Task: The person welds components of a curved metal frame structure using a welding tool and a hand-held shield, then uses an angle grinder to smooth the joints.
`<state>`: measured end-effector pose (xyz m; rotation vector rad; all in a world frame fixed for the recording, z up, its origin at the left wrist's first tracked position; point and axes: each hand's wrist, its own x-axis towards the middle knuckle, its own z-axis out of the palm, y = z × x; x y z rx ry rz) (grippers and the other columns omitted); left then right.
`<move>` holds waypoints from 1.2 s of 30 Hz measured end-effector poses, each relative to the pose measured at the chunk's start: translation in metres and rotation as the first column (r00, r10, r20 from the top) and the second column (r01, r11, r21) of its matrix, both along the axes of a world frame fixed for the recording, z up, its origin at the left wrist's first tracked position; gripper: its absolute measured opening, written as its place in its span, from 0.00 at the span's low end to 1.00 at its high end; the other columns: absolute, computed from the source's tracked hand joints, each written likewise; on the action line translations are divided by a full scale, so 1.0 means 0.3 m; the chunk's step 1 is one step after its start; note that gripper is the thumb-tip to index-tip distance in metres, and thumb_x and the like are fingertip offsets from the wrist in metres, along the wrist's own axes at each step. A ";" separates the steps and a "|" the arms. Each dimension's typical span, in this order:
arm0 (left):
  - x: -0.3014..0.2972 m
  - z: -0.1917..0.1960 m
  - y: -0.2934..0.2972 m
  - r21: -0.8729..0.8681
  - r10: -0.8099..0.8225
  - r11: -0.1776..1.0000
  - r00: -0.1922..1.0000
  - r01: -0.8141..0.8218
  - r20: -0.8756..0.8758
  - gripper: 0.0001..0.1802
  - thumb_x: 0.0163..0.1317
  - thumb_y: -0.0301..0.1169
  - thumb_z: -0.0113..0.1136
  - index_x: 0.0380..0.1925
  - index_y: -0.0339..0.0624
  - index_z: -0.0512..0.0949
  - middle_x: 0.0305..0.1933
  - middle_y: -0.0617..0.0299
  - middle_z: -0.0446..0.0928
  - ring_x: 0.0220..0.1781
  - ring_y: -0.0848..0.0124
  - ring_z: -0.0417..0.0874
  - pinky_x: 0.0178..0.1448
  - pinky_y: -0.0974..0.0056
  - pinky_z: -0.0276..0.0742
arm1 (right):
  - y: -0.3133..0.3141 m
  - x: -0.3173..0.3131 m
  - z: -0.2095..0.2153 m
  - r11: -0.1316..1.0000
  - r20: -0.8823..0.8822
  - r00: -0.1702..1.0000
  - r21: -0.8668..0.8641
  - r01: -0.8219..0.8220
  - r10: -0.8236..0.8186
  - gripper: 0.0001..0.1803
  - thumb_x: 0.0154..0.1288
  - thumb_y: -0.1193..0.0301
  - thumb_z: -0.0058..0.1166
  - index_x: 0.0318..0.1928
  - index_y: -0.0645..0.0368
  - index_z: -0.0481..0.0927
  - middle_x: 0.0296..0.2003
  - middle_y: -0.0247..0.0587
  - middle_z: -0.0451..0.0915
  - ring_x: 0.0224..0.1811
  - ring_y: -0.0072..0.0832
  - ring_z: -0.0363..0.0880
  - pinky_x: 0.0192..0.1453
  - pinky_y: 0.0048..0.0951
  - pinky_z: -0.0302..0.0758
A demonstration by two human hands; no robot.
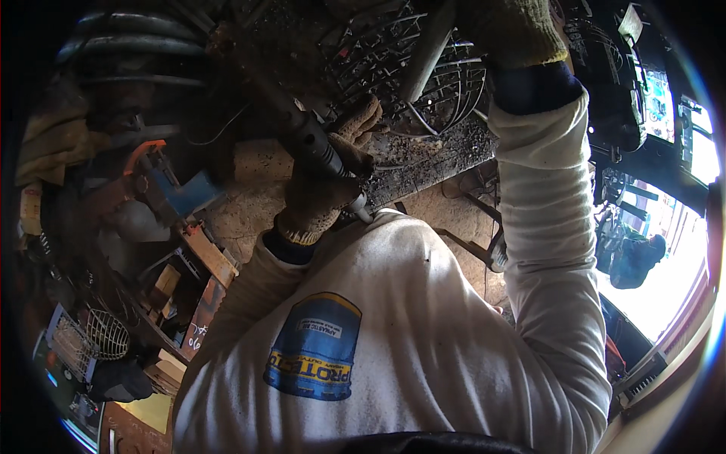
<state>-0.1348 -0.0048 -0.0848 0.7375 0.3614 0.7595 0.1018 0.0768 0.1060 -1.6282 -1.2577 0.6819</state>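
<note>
My left hand (314,198), in a knitted work glove with a yellowish cuff, is closed round a dark ribbed cylindrical tool (321,150). The tool slants from the upper left toward my body, its narrow metal end close to my shirt. Brown glove fingers (357,123) show beyond it; I cannot tell whether they belong to my left hand. At the top edge is my right hand (514,34), also gloved, its arm stretched forward and its fingers hidden. Near it a grey bar (429,57) slants over a heap of bent metal rods (378,68); whether I hold the bar is unclear.
A dark, debris-strewn beam (446,163) runs below the rods. To the left are a blue and orange metal tool (181,189), wood blocks (208,253) and a wire basket (107,333). Thick curved pipes (136,45) lie upper left. Bright openings stand at right.
</note>
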 end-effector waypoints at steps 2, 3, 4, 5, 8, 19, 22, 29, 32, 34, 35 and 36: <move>0.009 0.004 0.001 0.016 -0.010 1.000 1.000 0.010 0.004 0.22 0.44 0.10 0.63 0.41 0.37 0.78 0.42 0.57 0.82 0.48 0.63 0.86 0.54 0.57 0.85 | -0.002 0.051 -0.016 0.995 0.363 0.931 0.082 -0.054 0.020 0.14 0.75 0.70 0.50 0.49 0.67 0.84 0.33 0.42 0.86 0.27 0.27 0.84 0.30 0.28 0.79; 0.012 0.015 0.003 -0.008 -0.033 0.999 0.999 0.032 -0.010 0.21 0.44 0.10 0.64 0.41 0.37 0.78 0.42 0.57 0.83 0.49 0.64 0.86 0.54 0.57 0.85 | -0.026 0.072 -0.022 0.990 0.533 0.846 0.104 -0.092 0.023 0.14 0.75 0.70 0.50 0.49 0.67 0.84 0.33 0.42 0.85 0.27 0.27 0.84 0.30 0.29 0.79; -0.004 0.015 -0.001 -0.030 -0.006 1.000 0.999 0.005 -0.042 0.21 0.44 0.11 0.64 0.41 0.37 0.78 0.42 0.58 0.83 0.49 0.64 0.86 0.55 0.57 0.85 | -0.015 0.071 -0.054 0.976 0.667 0.744 0.136 -0.172 0.038 0.14 0.75 0.70 0.50 0.49 0.67 0.84 0.32 0.42 0.85 0.27 0.27 0.84 0.29 0.29 0.79; -0.017 0.012 -0.009 -0.028 0.029 0.999 0.998 -0.031 -0.053 0.21 0.44 0.11 0.64 0.41 0.37 0.78 0.42 0.58 0.83 0.49 0.64 0.86 0.55 0.57 0.85 | -0.019 0.061 -0.090 0.938 0.557 0.830 0.276 -0.208 0.021 0.14 0.75 0.71 0.49 0.49 0.66 0.83 0.32 0.42 0.85 0.27 0.27 0.84 0.30 0.29 0.80; -0.013 0.008 -0.019 -0.148 0.061 0.988 0.997 -0.053 0.050 0.22 0.43 0.12 0.64 0.41 0.37 0.78 0.42 0.58 0.83 0.50 0.64 0.86 0.57 0.57 0.84 | -0.126 0.014 -0.051 0.970 -0.093 0.993 0.223 0.095 -0.076 0.14 0.75 0.69 0.49 0.52 0.59 0.84 0.32 0.42 0.84 0.27 0.32 0.84 0.32 0.31 0.82; 0.023 0.030 0.008 -0.010 -0.039 0.999 0.997 0.039 -0.066 0.16 0.41 0.18 0.58 0.35 0.35 0.77 0.76 0.39 0.63 0.79 0.46 0.62 0.81 0.49 0.57 | -0.506 0.377 0.001 0.935 0.998 0.056 0.001 0.355 -0.022 0.04 0.64 0.70 0.56 0.34 0.56 0.79 0.32 0.40 0.80 0.34 0.36 0.81 0.38 0.36 0.78; 0.062 0.054 0.010 0.040 0.008 0.999 0.994 -0.012 0.105 0.17 0.41 0.17 0.57 0.36 0.34 0.77 0.78 0.39 0.61 0.80 0.47 0.61 0.81 0.50 0.57 | -0.608 0.525 -0.147 0.994 0.919 0.393 -0.032 0.103 -0.011 0.12 0.64 0.73 0.55 0.48 0.58 0.83 0.38 0.45 0.84 0.41 0.44 0.85 0.46 0.38 0.82; -0.007 0.080 -0.021 -0.008 -0.049 0.999 0.992 0.048 -0.120 0.21 0.41 0.14 0.53 0.41 0.32 0.76 0.74 0.39 0.66 0.72 0.51 0.73 0.77 0.53 0.66 | -0.559 0.504 -0.499 0.718 0.787 0.542 -0.191 0.670 -0.296 0.27 0.64 0.54 0.58 0.62 0.47 0.77 0.48 0.54 0.85 0.53 0.55 0.83 0.57 0.52 0.78; -0.016 0.086 -0.042 0.046 -0.077 0.995 0.986 0.085 -0.145 0.17 0.47 0.14 0.55 0.41 0.33 0.76 0.65 0.42 0.76 0.60 0.56 0.82 0.67 0.56 0.76 | -0.565 0.537 -0.543 0.802 0.862 0.488 -0.189 0.566 -0.141 0.28 0.64 0.53 0.58 0.63 0.45 0.77 0.51 0.53 0.84 0.54 0.56 0.81 0.58 0.54 0.77; -0.032 0.033 -0.061 0.115 -0.063 0.990 0.981 0.085 -0.183 0.16 0.49 0.15 0.59 0.41 0.34 0.77 0.60 0.44 0.79 0.55 0.58 0.84 0.62 0.58 0.79 | -0.567 0.516 -0.532 0.845 0.883 0.458 -0.169 0.507 -0.098 0.27 0.64 0.54 0.58 0.62 0.46 0.76 0.53 0.50 0.83 0.55 0.55 0.80 0.58 0.54 0.77; -0.034 0.028 -0.064 0.175 -0.046 0.981 0.975 0.085 -0.217 0.15 0.52 0.15 0.62 0.41 0.34 0.77 0.54 0.47 0.82 0.51 0.61 0.85 0.57 0.59 0.82 | -0.567 0.497 -0.520 0.883 0.905 0.422 -0.160 0.442 -0.048 0.27 0.64 0.55 0.58 0.62 0.46 0.76 0.54 0.48 0.82 0.56 0.55 0.80 0.59 0.54 0.77; -0.042 0.032 -0.068 0.180 -0.045 0.980 0.975 0.085 -0.220 0.15 0.52 0.15 0.62 0.41 0.34 0.77 0.54 0.47 0.82 0.51 0.61 0.85 0.57 0.59 0.82 | -0.565 0.476 -0.506 0.883 0.904 0.424 -0.156 0.442 -0.052 0.27 0.64 0.55 0.58 0.62 0.46 0.76 0.54 0.48 0.82 0.56 0.55 0.80 0.59 0.54 0.77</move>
